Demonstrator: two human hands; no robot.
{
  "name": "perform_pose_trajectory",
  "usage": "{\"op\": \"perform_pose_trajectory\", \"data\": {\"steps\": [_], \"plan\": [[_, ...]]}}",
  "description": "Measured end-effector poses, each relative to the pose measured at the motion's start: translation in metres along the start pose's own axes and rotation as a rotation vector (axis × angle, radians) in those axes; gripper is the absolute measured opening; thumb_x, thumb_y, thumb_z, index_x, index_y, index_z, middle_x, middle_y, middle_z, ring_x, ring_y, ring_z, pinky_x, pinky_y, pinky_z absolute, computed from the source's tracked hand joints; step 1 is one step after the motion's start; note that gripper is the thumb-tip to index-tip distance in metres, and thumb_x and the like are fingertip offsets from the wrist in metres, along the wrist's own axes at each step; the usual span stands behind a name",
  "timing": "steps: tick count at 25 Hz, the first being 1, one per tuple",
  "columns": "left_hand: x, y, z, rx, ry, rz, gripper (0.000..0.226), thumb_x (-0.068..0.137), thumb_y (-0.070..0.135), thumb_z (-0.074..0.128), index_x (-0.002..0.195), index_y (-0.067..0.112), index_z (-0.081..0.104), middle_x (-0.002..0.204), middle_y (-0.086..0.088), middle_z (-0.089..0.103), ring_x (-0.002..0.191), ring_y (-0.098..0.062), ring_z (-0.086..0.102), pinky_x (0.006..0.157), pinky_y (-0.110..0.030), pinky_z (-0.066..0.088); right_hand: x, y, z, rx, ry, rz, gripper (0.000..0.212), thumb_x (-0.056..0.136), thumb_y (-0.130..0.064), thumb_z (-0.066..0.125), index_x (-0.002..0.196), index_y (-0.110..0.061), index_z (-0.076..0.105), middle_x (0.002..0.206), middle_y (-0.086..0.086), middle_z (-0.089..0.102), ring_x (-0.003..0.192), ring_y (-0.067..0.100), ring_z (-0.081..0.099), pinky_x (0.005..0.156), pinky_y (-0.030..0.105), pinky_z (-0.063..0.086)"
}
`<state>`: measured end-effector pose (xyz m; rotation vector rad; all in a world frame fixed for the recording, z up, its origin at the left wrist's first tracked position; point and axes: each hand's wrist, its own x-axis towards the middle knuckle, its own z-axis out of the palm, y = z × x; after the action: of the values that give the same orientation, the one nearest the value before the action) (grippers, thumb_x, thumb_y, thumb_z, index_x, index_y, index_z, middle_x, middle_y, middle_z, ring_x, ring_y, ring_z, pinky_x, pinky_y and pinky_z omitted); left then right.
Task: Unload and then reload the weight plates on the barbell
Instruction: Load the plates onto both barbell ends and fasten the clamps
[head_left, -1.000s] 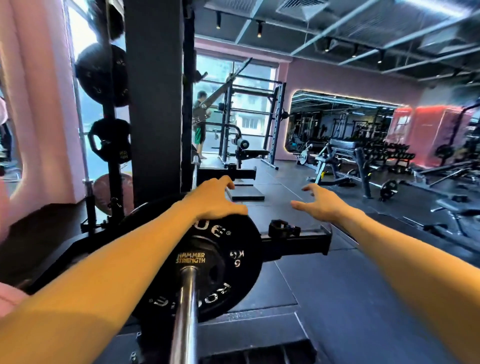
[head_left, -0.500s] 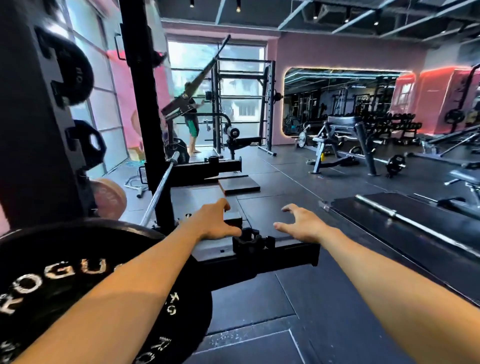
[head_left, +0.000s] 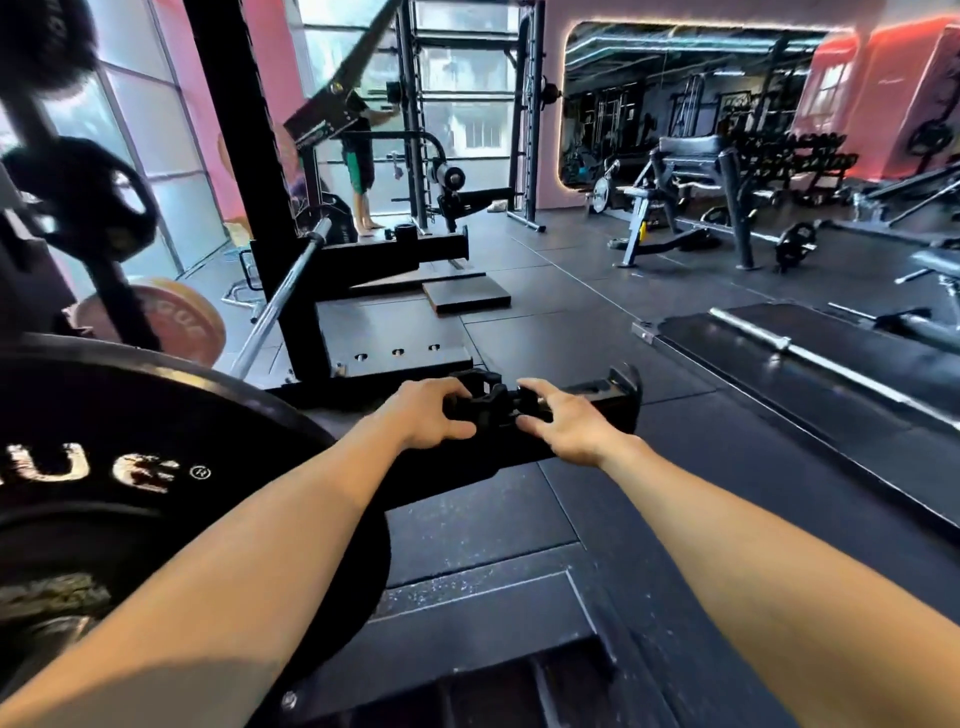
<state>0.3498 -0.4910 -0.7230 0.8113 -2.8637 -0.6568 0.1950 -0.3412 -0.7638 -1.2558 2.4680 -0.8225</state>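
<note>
A big black weight plate (head_left: 130, 483) with white lettering sits on the barbell at the lower left, partly behind my left forearm. The bar's steel shaft (head_left: 283, 299) runs away toward the far upright. A black barbell collar (head_left: 485, 397) lies on the rack's horizontal safety arm (head_left: 597, 395). My left hand (head_left: 423, 415) grips the collar's left side with curled fingers and thumb. My right hand (head_left: 563, 423) holds its right side, fingertips curled on it.
Black plates (head_left: 83, 192) hang on storage pegs at the left, a tan plate (head_left: 171, 322) below them. The rack upright (head_left: 244, 171) stands ahead. Another bar (head_left: 810, 358) lies on a platform to the right. A person (head_left: 361, 161) stands by the far windows.
Both hands moved from the plate forward and down to the collar on the safety arm and closed on it. The view swung right, so the plate now sits at the lower left.
</note>
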Motion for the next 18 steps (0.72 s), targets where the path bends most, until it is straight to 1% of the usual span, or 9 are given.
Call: {"op": "perform_pose_trajectory", "data": {"steps": [3,5,6,8,12,15,16,17,18], "plan": [[0.008,-0.004,0.013,0.022,0.059,-0.017,0.043,0.087,0.031,0.072,0.126,0.02,0.057,0.11,-0.01,0.062,0.094,-0.024,0.056,0.084,-0.031,0.046,0.005,0.001,0.005,-0.035,0.091,-0.016,0.039,0.095,-0.038,0.058,0.133,-0.035,0.047,0.124,0.01,0.063,0.114,0.03,0.059,0.096,0.042,0.048],[0.01,-0.001,0.015,0.035,0.111,-0.014,0.036,0.086,0.027,0.073,0.117,0.016,0.058,0.112,-0.011,0.063,0.096,-0.027,0.057,0.085,-0.035,0.047,0.007,-0.001,0.006,-0.046,0.128,-0.015,0.027,0.095,-0.034,0.059,0.121,-0.029,0.054,0.113,0.008,0.067,0.103,0.03,0.063,0.088,0.042,0.051],[0.01,0.0,0.015,0.036,0.121,-0.01,0.034,0.085,0.025,0.074,0.114,0.015,0.059,0.114,-0.011,0.063,0.099,-0.028,0.057,0.086,-0.037,0.048,0.008,-0.004,0.005,-0.054,0.146,-0.019,0.023,0.094,-0.032,0.06,0.116,-0.026,0.057,0.111,0.008,0.069,0.1,0.03,0.064,0.087,0.042,0.052],[0.007,0.003,0.012,0.031,0.134,-0.001,0.031,0.085,0.022,0.074,0.112,0.014,0.059,0.114,-0.008,0.061,0.101,-0.029,0.057,0.088,-0.038,0.048,0.008,-0.009,0.002,-0.042,0.162,-0.033,0.017,0.094,-0.027,0.062,0.11,-0.021,0.062,0.111,0.008,0.07,0.103,0.029,0.064,0.088,0.042,0.052],[-0.007,0.012,-0.004,-0.055,0.233,0.057,0.026,0.082,0.015,0.077,0.1,0.015,0.059,0.109,-0.009,0.063,0.096,-0.028,0.058,0.086,-0.036,0.048,-0.002,-0.024,-0.013,0.042,0.264,-0.059,0.013,0.092,-0.021,0.065,0.105,-0.018,0.064,0.109,0.007,0.071,0.105,0.028,0.063,0.092,0.043,0.05],[-0.022,0.022,-0.021,-0.087,0.303,0.113,0.026,0.078,0.013,0.08,0.097,0.015,0.062,0.105,-0.008,0.056,0.089,-0.024,0.051,0.075,-0.029,0.037,-0.016,-0.041,-0.029,0.102,0.305,-0.09,0.011,0.094,-0.017,0.064,0.104,-0.016,0.062,0.106,0.008,0.07,0.097,0.024,0.062,0.09,0.038,0.049],[-0.029,0.024,-0.027,-0.093,0.327,0.133,0.027,0.077,0.013,0.081,0.095,0.016,0.063,0.104,-0.008,0.055,0.088,-0.023,0.051,0.074,-0.028,0.035,-0.023,-0.047,-0.034,0.142,0.307,-0.094,0.009,0.094,-0.015,0.064,0.102,-0.016,0.061,0.105,0.01,0.07,0.093,0.025,0.061,0.087,0.039,0.05],[-0.035,0.025,-0.034,-0.091,0.352,0.161,0.027,0.074,0.015,0.083,0.093,0.018,0.063,0.103,-0.007,0.055,0.087,-0.022,0.051,0.074,-0.028,0.034,-0.028,-0.053,-0.039,0.191,0.311,-0.097,0.008,0.094,-0.013,0.064,0.097,-0.018,0.059,0.103,0.013,0.07,0.09,0.028,0.062,0.085,0.043,0.052],[-0.044,0.025,-0.04,-0.093,0.369,0.185,0.028,0.073,0.016,0.085,0.091,0.018,0.064,0.101,-0.006,0.053,0.085,-0.021,0.05,0.074,-0.027,0.034,-0.035,-0.06,-0.043,0.241,0.305,-0.098,0.012,0.093,-0.011,0.064,0.092,-0.021,0.057,0.1,0.015,0.069,0.088,0.031,0.064,0.084,0.048,0.053]]}}
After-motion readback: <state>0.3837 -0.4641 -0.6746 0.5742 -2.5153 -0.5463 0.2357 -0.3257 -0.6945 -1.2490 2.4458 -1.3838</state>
